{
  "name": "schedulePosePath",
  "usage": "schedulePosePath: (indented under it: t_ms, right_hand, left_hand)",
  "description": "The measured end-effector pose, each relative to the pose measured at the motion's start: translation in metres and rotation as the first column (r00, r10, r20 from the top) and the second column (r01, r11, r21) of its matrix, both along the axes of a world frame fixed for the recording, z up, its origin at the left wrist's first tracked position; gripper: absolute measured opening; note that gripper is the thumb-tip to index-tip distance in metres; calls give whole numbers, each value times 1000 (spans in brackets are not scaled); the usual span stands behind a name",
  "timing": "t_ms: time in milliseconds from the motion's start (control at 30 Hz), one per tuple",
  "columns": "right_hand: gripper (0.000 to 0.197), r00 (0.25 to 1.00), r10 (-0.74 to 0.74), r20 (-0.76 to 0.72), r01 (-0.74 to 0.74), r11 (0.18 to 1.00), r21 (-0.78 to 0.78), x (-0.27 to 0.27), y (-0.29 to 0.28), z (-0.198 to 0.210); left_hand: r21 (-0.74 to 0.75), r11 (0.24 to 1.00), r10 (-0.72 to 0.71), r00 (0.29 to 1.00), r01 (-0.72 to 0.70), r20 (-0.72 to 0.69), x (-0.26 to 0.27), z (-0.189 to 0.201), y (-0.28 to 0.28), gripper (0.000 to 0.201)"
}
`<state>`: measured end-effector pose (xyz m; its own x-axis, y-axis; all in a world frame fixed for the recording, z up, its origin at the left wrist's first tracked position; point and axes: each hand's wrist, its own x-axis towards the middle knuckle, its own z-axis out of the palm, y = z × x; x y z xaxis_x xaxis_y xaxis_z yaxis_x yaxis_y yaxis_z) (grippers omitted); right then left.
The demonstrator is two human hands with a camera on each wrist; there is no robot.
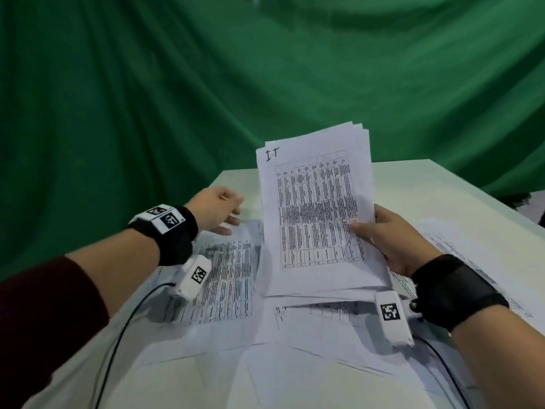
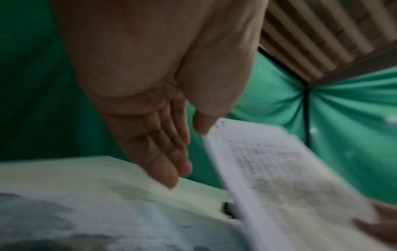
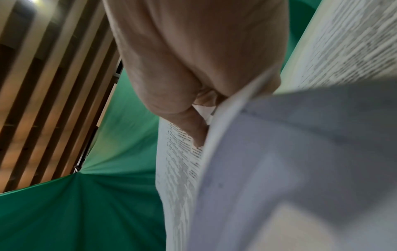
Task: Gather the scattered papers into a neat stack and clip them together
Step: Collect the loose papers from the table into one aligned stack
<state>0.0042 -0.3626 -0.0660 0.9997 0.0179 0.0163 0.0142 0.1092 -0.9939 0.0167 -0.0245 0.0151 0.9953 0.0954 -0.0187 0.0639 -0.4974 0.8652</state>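
Papers: head view showed a stack [image 1: 318, 214] held tilted up off the table [image 1: 442, 196], w/ the right hand [image 1: 395, 243] gripping its right edge, thumb on the printed front, fingers behind. Sheet edges at top were fanned, not squared. Top sheet bore a printed table and a handwritten mark at the upper corner. Left hand [image 1: 216, 209] hovered just left of the stack, fingers straight and relaxed, holding nothing. More loose sheets [image 1: 224, 278] lay overlapping flat on the table beneath both wrists. Green cloth backdrop [image 1: 177, 98], creased, hung behind.

Left wrist view, blurred: left hand [image 2: 154, 132] palm was spread w/ fingers extended above the table [image 2: 90, 171]; thumb tip sat near the stack's [image 2: 268, 169] upper corner, contact unclear. Stack's thin side edge was seen only here.

Right wrist view: right hand [image 3: 193, 76] was curled around the stack [image 3: 279, 169], one finger tucked btwn sheets, a detail hidden from the head view. Paper was thin, white, bending.
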Motion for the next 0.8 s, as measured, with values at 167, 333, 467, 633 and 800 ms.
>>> schedulePosePath:
  t_ms: [167,333,467,633,800]
  right_hand:
    - [29,999,-34,7,34,999,-27,5,-3,-6]
    - [25,998,-54,23,56,997,-58,6,-3,-7]
    - [26,998,-58,17,59,995,-75,5,-3,-7]
    - [26,998,-58,18,59,995,-75,4,-3,-8]
    - [27,998,-56,28,58,996,-69,0,-1,-6]
  left_hand:
    - [572,819,144,950,43,-278,-5,-19,89,76]
    - [645,747,183,882,162,-435,-25,-32,105,73]
    - [605,785,189,876,137,-443,-13,-41,123,96]
    - [486,873,240,821,52,-518,-1,-50,140,76]
    - [453,891,209,845,43,-492,-5,-51,137,26]
